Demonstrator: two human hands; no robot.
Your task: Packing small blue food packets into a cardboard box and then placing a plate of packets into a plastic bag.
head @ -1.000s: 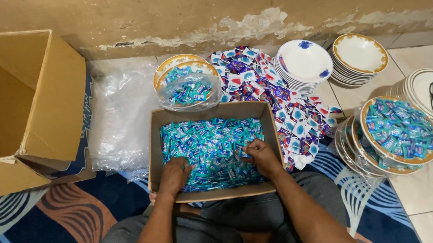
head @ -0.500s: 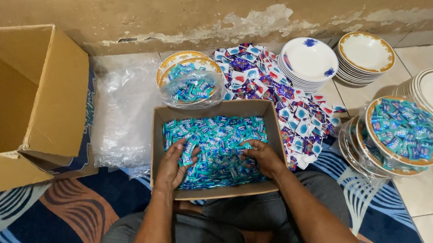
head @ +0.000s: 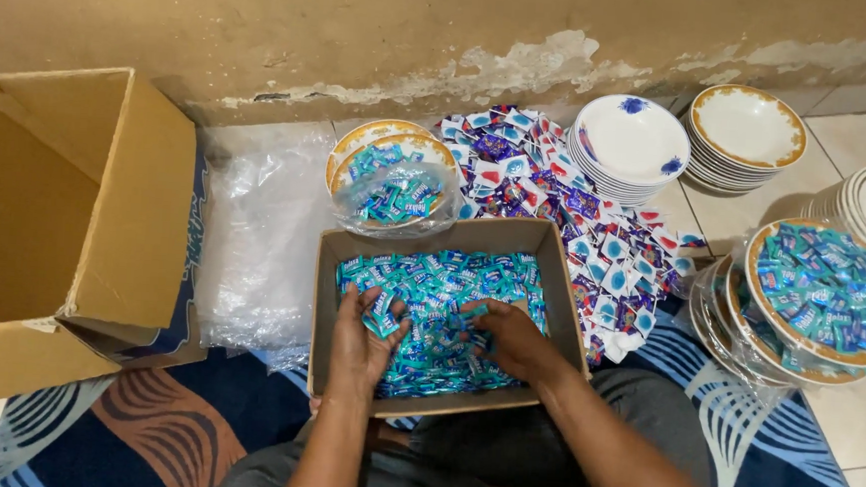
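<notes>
A shallow cardboard box [head: 325, 307] lies in front of me, filled with small blue and teal wrapped candies [head: 451, 280]. Both hands are inside it. My left hand [head: 365, 342] is cupped over the left side of the pile, fingers curled around several candies. My right hand [head: 509, 336] rests palm down in the middle of the pile, fingers bent into the candies. Just beyond the box stands a gold-rimmed plate [head: 393, 176] holding some of the same candies under a clear plastic bag.
A large open carton [head: 104, 223] stands at the left beside clear plastic sheeting [head: 258, 233]. Loose colourful sachets [head: 556, 196] lie behind the box. White bowls [head: 630, 140] and gold-rimmed bowls [head: 748, 127] are stacked by the wall; a wrapped candy-filled plate stack [head: 815, 297] sits right.
Both hands have drawn together toward the middle of the box. The left hand has moved up from the box's near edge into the candies and curled around some.
</notes>
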